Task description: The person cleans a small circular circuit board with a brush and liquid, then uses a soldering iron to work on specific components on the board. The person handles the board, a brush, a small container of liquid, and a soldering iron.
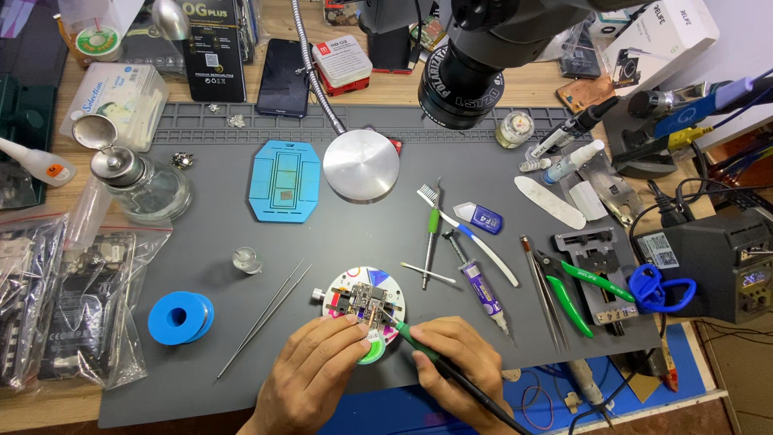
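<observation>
Left hand [310, 379] is covering the near edge of the round holder [364, 304]; the small board [366, 300] parts are showing too tiny to tell. The bottom edge is cutting off both wrists and the soldering iron [451, 372] cable. The microscope [471, 56] is running off the top edge.

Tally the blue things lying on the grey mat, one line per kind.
Blue rectangular holder plate: 1
Blue spool: 1
Blue-handled scissors: 1
Small blue-capped tube: 1
Total: 4
</observation>
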